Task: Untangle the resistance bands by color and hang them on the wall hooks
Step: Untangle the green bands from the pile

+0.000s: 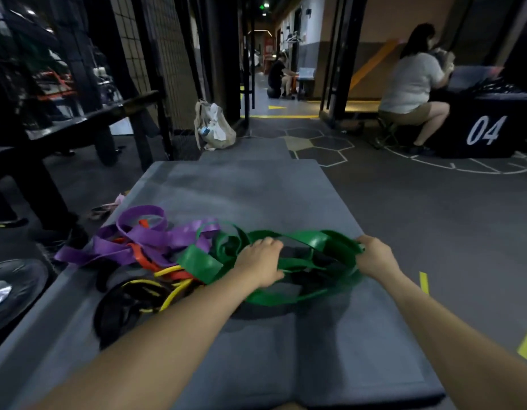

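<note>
A tangle of resistance bands lies on a grey mat (241,190). Green bands (312,241) loop across the middle and right of the pile. My left hand (260,260) grips the green bands near their centre, fingers curled over them. At the right end of the green loops, my right hand (374,255) holds them too. Purple bands (144,232) spread out to the left, with orange-red bands (144,258) and yellow bands (173,287) woven under them. Black bands (123,309) lie at the pile's near left. No wall hooks are in view.
A black bench (87,119) and a wire-mesh wall (155,54) stand to the left. A beige bag (213,127) leans at the far end of the mat. A person (413,84) sits at the right by a black box marked 04 (487,131). A weight plate (10,291) lies at left.
</note>
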Action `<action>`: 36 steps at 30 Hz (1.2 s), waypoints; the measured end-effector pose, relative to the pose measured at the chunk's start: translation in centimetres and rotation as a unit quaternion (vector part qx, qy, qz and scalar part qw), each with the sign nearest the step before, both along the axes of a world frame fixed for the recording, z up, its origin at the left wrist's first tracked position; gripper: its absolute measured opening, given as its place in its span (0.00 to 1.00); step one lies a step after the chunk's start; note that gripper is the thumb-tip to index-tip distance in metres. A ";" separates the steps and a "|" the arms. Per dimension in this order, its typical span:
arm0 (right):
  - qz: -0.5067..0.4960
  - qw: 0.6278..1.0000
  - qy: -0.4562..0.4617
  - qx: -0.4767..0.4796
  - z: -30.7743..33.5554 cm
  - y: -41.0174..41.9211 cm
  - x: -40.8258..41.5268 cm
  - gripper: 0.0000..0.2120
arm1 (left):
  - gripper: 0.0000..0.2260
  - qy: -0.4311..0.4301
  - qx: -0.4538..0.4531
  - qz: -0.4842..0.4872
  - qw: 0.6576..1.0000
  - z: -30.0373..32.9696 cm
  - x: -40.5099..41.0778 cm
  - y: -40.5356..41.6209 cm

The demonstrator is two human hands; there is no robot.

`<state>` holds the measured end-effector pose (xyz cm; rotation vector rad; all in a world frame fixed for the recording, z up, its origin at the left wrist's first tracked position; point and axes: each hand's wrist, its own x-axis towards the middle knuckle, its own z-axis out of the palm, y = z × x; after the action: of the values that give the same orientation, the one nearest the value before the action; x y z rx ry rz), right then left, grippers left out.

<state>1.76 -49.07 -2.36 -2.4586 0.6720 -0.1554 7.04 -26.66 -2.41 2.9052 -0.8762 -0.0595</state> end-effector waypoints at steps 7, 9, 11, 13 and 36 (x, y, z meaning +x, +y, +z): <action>-0.017 0.998 -0.028 0.051 -1.1 -1.8 -0.4 0.15 | 0.13 -0.057 0.059 0.044 0.996 -1.7 0.6 0.5; -0.024 0.998 -0.027 0.057 -1.3 -1.7 -0.2 0.16 | 0.11 -0.066 0.001 0.075 0.995 -0.4 0.7 1.1; -0.029 0.998 -0.024 0.059 -1.3 -1.5 -0.2 0.17 | 0.12 -0.038 -0.098 0.131 0.986 1.7 1.6 2.1; -0.023 0.998 -0.016 0.057 -1.4 -1.2 -0.5 0.19 | 0.12 0.000 -0.217 0.163 0.962 4.1 2.9 3.3; 0.065 0.994 0.042 -0.074 2.8 2.8 0.3 0.13 | 0.15 0.037 -0.296 0.139 0.944 10.7 3.5 11.4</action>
<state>2.02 -46.27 0.47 -2.6542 0.5500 -0.0524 10.58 -15.27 8.33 2.4027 -0.3702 0.1017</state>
